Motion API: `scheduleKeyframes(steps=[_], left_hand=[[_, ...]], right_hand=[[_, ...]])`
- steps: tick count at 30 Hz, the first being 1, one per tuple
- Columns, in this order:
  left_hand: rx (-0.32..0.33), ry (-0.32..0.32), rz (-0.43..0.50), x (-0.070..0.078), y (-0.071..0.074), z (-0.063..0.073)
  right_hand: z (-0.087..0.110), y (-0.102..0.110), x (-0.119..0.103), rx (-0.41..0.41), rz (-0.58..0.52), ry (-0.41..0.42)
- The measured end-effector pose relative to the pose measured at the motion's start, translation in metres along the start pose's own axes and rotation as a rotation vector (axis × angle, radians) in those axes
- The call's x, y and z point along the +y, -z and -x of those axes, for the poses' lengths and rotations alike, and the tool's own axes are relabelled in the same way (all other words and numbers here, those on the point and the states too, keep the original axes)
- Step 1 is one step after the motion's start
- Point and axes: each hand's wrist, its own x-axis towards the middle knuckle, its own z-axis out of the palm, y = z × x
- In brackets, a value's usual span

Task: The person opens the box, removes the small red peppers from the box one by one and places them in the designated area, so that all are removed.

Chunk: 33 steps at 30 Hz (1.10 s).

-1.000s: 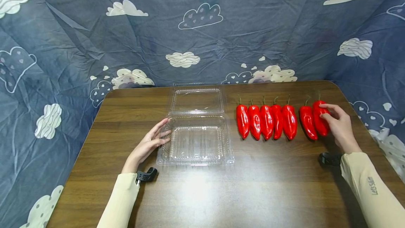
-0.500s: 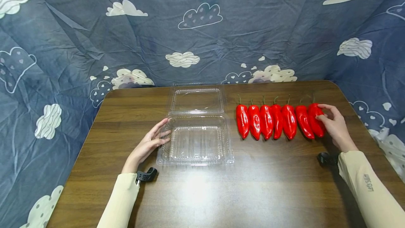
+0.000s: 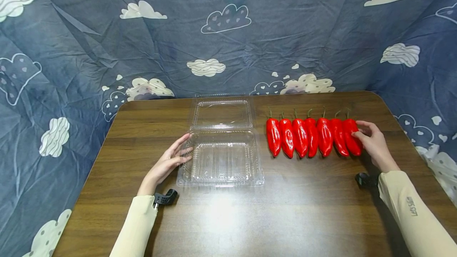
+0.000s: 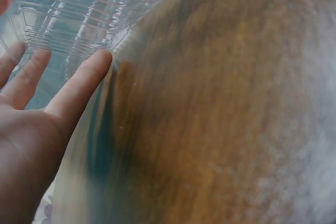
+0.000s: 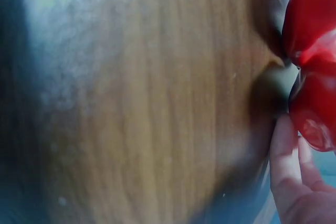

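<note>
A clear plastic clamshell container (image 3: 221, 178) lies on the table with its lid folded back. My left hand (image 3: 168, 163) rests against its left side, fingers extended; the left wrist view has those fingers (image 4: 79, 87) touching the ribbed plastic wall. To the right, several glossy red peppers lie side by side in a row, green stems pointing away. At the row's right end, my right hand (image 3: 373, 144) touches the last red pepper (image 3: 350, 138) with thumb and fingers at its right side. In the right wrist view, the fingers (image 5: 286, 156) press against a red pepper (image 5: 317, 108).
The brown wooden table (image 3: 228, 217) has a glare spot near its front. A dark blue curtain (image 3: 228, 50) with cloud prints hangs behind and around it. Black wrist cameras sit by both wrists, the left one (image 3: 166, 196) near the container's front corner.
My right hand has moved left, sliding the two rightmost peppers over against the others, so the gap in the row has gone. The left hand and the container have stayed put.
</note>
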Motion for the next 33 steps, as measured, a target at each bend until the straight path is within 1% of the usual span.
scheduleKeyframes(steps=[9, 14, 22, 27, 30, 33], left_hand=[[0.006, 0.004, -0.002, 0.0002, -0.0004, 0.0002], [0.003, 0.003, -0.004, 0.0009, -0.0008, 0.0003], [-0.005, -0.005, 0.001, 0.0009, -0.0009, 0.0003], [-0.008, -0.012, -0.001, 0.0002, -0.0005, 0.0005], [-0.011, -0.016, -0.005, -0.0006, 0.0005, 0.0005], [-0.015, -0.017, -0.006, -0.0012, 0.0012, 0.0001]], right_hand=[[0.0005, -0.0010, -0.0033, 0.016, 0.080, -0.013], [0.0017, -0.0002, -0.0013, 0.025, 0.072, -0.031], [0.0019, 0.0007, 0.0014, 0.086, 0.056, -0.055], [0.0018, 0.0005, 0.0013, 0.117, 0.072, -0.071], [0.0013, -0.0001, 0.0018, 0.126, 0.087, -0.079], [0.0013, -0.0003, 0.0025, 0.128, 0.078, -0.087]])
